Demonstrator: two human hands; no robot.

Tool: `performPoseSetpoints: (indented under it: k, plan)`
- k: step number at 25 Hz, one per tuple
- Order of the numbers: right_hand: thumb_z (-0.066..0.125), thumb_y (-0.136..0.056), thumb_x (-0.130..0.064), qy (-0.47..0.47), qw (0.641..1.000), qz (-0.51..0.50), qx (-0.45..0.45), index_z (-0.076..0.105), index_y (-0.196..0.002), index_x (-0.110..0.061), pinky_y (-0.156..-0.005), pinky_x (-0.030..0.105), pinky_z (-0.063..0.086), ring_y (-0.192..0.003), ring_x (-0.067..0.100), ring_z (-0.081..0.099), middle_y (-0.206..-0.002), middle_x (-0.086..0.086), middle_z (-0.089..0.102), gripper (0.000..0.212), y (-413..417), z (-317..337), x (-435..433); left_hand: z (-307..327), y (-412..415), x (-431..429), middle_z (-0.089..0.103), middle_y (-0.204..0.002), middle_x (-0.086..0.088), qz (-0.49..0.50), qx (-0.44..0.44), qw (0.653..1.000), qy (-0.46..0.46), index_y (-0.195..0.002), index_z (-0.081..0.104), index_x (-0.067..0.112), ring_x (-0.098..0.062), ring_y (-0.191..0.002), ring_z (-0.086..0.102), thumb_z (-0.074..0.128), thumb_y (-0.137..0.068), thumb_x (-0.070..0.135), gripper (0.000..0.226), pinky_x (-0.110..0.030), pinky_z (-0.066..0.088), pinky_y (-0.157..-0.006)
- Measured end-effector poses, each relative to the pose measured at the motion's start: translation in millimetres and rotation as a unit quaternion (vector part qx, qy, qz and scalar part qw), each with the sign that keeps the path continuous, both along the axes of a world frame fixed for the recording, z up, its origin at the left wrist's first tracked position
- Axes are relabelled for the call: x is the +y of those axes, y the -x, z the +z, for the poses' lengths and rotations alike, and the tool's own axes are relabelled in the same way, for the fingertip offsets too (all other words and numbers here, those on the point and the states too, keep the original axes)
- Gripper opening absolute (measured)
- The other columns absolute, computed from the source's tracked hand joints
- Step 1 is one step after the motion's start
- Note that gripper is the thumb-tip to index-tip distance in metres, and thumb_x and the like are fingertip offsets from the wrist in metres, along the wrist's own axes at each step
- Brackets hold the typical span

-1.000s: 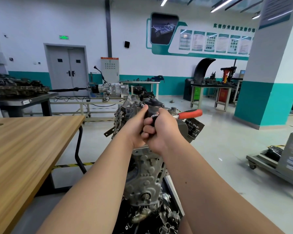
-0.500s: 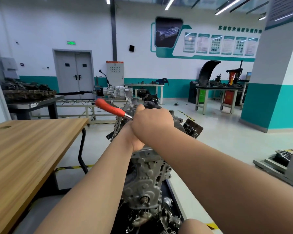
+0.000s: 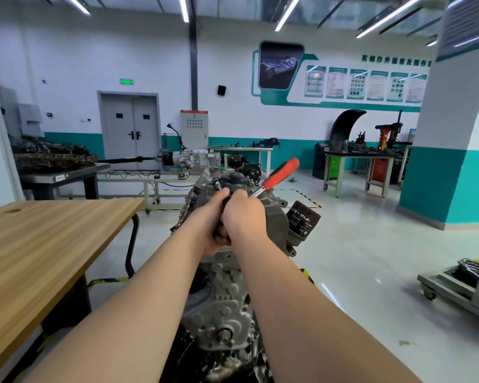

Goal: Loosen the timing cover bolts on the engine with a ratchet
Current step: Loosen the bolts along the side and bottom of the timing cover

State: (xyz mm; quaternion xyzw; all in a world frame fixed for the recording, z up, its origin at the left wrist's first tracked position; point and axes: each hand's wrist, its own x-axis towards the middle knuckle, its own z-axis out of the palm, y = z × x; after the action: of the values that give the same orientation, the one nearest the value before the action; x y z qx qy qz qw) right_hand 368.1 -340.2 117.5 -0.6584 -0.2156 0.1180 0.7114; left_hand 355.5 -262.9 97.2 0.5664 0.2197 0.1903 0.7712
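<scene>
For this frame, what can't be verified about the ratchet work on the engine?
- Head view: the ratchet head, its socket and the bolt are hidden behind the right hand and left hand.
- Head view: the text on the black oil filter is too small to read.
- Head view: the engine base is cut off by the bottom edge.

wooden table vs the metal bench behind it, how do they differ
The wooden table has a bare, light top with one small round hole; the metal bench has a dark grey top loaded with greasy engine parts. The wooden table sits nearer the person, the metal bench nearer the door. Both stand left of the engine.
</scene>
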Motion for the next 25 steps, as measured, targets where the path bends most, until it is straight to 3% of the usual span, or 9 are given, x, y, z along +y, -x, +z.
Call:
performPoseSetpoints:
  k: [3,4,6,8,10,14,17,20,25]
  plan:
    - [0.037,-0.098,-0.029,0.161,0.975,-0.032,-0.146,0.047,-0.110,-0.006,-0.068,0.032,0.046,-0.084,0.026,0.056,-0.107,0.014,0.060,0.028,-13.3,7.5,-2.1,8.1,-5.3,-8.5,0.045,-0.055,0.001,0.041,0.013,0.999,0.000,-0.070,0.060,0.018,-0.014,-0.051,0.037,0.059,-0.088,0.050,0.037,-0.026,0.028,-0.050]
    - [0.037,-0.097,-0.031,0.251,0.940,-0.053,-0.223,0.045,-0.109,-0.008,-0.068,0.035,0.045,-0.082,0.026,0.056,-0.099,0.010,0.060,0.027,-15.0,13.3,-2.6,10.0,-5.9,-9.5,0.047,-0.052,0.002,0.051,0.005,0.999,0.010,-0.070,0.061,0.018,-0.012,-0.049,0.038,0.058,-0.090,0.047,0.036,-0.025,0.027,-0.049]
    - [0.035,-0.097,-0.027,0.399,0.801,-0.111,-0.432,0.044,-0.110,-0.008,-0.055,0.035,0.037,-0.073,0.028,0.054,-0.091,0.008,0.061,0.025,-19.0,24.1,-0.7,10.5,-5.9,-8.3,0.044,-0.045,0.004,0.065,-0.027,0.997,0.029,-0.070,0.055,0.019,-0.009,-0.040,0.034,0.049,-0.097,0.033,0.031,-0.021,0.025,-0.041]
    - [0.034,-0.096,-0.019,0.429,0.691,-0.121,-0.569,0.046,-0.113,-0.006,-0.045,0.032,0.024,-0.062,0.026,0.048,-0.084,0.007,0.060,0.025,-13.7,29.6,3.0,5.0,-5.2,-5.1,0.037,-0.041,0.006,0.089,-0.046,0.994,0.041,-0.069,0.046,0.020,-0.007,-0.034,0.025,0.039,-0.099,0.019,0.030,-0.014,0.018,-0.034]
    - [0.034,-0.094,-0.016,0.441,0.660,-0.111,-0.598,0.046,-0.116,-0.004,-0.044,0.031,0.022,-0.053,0.021,0.043,-0.071,0.003,0.050,0.027,-13.3,32.3,5.5,-1.4,-6.5,-6.0,0.038,-0.045,0.005,0.097,-0.071,0.991,0.060,-0.071,0.045,0.019,-0.008,-0.037,0.027,0.040,-0.097,0.020,0.027,-0.016,0.018,-0.038]
    - [0.033,-0.098,-0.023,0.385,0.751,-0.102,-0.528,0.046,-0.119,-0.006,-0.047,0.032,0.027,-0.059,0.025,0.051,-0.077,0.005,0.054,0.029,-7.5,16.5,10.5,-17.1,-2.3,-10.7,0.046,-0.078,0.000,0.030,-0.139,0.984,0.108,-0.091,0.053,0.024,-0.015,-0.069,0.031,0.049,-0.094,0.046,0.023,-0.032,0.011,-0.072]
    - [0.031,-0.101,-0.031,0.305,0.854,-0.087,-0.411,0.043,-0.122,-0.008,-0.065,0.038,0.043,-0.085,0.031,0.060,-0.103,0.010,0.061,0.033,3.5,6.2,11.1,-18.3,15.9,-6.4,0.042,-0.058,0.003,0.062,-0.090,0.994,0.024,-0.078,0.054,0.023,-0.011,-0.048,0.033,0.052,-0.089,0.062,0.040,-0.022,0.020,-0.048]
    - [0.031,-0.101,-0.038,0.152,0.972,-0.058,-0.169,0.042,-0.123,-0.003,-0.070,0.034,0.040,-0.094,0.032,0.057,-0.115,0.015,0.060,0.043,10.1,2.2,17.7,-10.6,34.4,-3.7,0.034,-0.046,0.004,0.064,-0.017,0.995,-0.070,-0.068,0.047,0.023,-0.011,-0.038,0.026,0.056,-0.083,0.066,0.046,-0.020,0.020,-0.040]
    - [0.025,-0.102,-0.033,0.055,0.998,-0.011,-0.016,0.052,-0.122,0.003,-0.079,0.039,0.050,-0.090,0.028,0.055,-0.113,0.019,0.061,0.050,9.2,1.5,9.6,2.4,42.8,-6.0,0.038,-0.051,0.004,0.016,0.051,0.993,-0.101,-0.060,0.041,0.022,-0.008,-0.034,0.027,0.056,-0.089,0.049,0.042,-0.014,0.017,-0.034]
